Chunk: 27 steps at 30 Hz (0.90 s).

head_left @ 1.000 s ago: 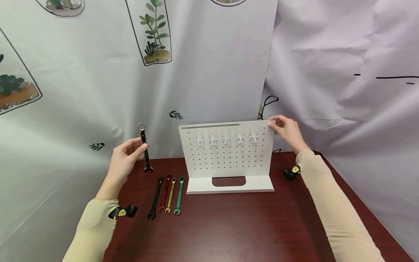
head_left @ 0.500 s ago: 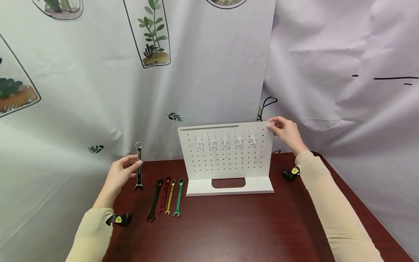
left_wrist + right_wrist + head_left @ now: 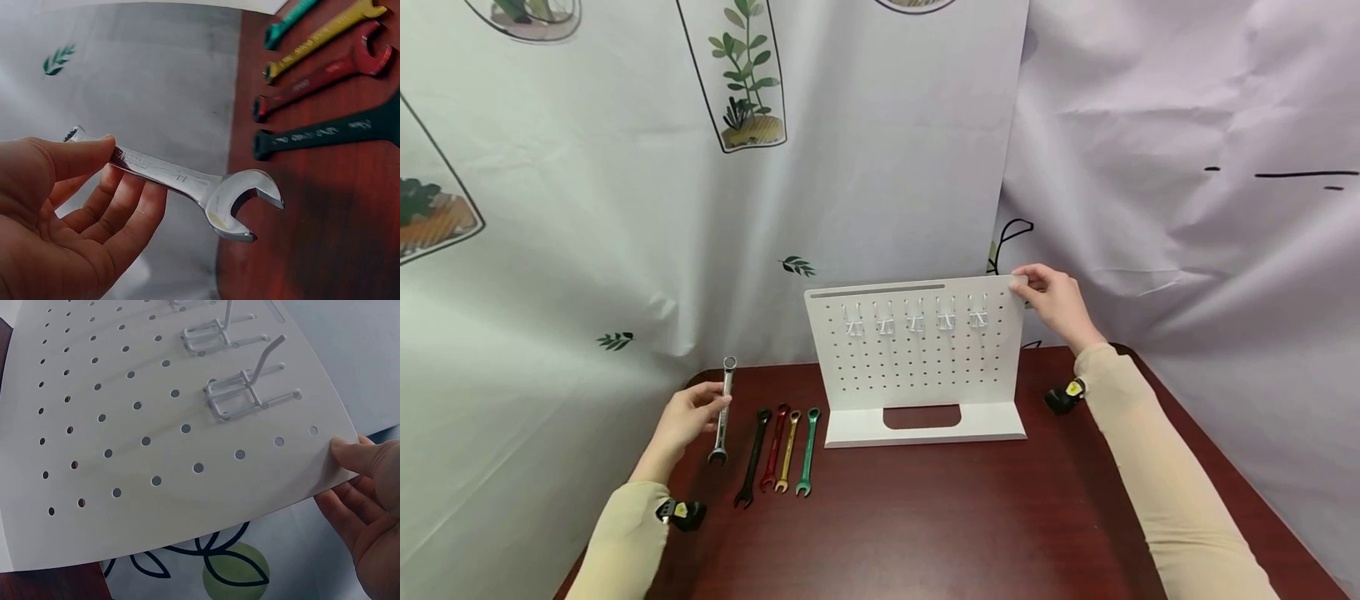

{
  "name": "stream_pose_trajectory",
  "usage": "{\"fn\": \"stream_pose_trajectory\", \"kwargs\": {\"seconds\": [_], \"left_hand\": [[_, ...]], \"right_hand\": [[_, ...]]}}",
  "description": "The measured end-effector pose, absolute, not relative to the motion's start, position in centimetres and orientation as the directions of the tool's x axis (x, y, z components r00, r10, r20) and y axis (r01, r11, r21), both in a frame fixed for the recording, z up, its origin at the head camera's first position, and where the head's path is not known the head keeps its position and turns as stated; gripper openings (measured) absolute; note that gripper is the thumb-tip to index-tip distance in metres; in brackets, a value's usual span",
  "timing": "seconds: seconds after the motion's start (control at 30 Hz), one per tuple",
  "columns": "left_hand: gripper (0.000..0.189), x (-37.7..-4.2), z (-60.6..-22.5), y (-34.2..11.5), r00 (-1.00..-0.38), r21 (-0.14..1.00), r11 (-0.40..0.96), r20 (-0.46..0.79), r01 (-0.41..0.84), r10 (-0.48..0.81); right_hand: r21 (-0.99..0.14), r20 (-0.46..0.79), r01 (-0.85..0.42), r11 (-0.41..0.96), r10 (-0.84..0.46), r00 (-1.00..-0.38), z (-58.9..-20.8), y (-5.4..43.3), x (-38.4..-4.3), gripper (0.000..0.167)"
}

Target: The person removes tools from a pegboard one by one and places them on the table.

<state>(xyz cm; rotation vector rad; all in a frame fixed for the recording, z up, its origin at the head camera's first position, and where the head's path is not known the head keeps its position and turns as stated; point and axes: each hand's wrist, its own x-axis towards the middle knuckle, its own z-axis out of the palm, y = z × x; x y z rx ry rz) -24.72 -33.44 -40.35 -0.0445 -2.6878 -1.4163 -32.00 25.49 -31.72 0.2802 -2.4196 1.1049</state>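
Observation:
A silver combination wrench is pinched between the thumb and fingers of my left hand, its open end pointing down and its ring end up. It is held left of a row of wrenches: black, red, yellow and green. My right hand pinches the top right corner of a white pegboard stand, thumb on the front face, fingers behind. Several white wire hooks sit in a row near the top of the board, with nothing hanging on them.
The dark red-brown table carries the stand and the wrenches. Behind it hangs a pale curtain printed with plants, close to the table's back edge. A black wrist camera is strapped on the left sleeve, another on the right.
My left hand has lowered the silver wrench from in front of the curtain toward the table, left of the other wrenches. My right hand stays at the board's corner.

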Motion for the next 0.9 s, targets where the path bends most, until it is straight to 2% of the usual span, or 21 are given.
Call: {"fn": "stream_pose_trajectory", "kwargs": {"seconds": [0.5, 0.9], "left_hand": [[0.038, -25.6, -44.1, -34.1, -0.995, 0.825, 0.560, -0.024, -0.072, -0.092], [0.038, -26.5, -45.3, -34.7, -0.995, 0.793, 0.601, -0.059, -0.097, -0.083]], "right_hand": [[-0.654, 0.494, -0.365, 0.662, 0.008, -0.870, -31.8, 25.5, -32.1, 0.031], [-0.673, 0.468, -0.345, 0.654, 0.015, -0.884, -31.8, 25.5, -31.9, 0.034]]}}
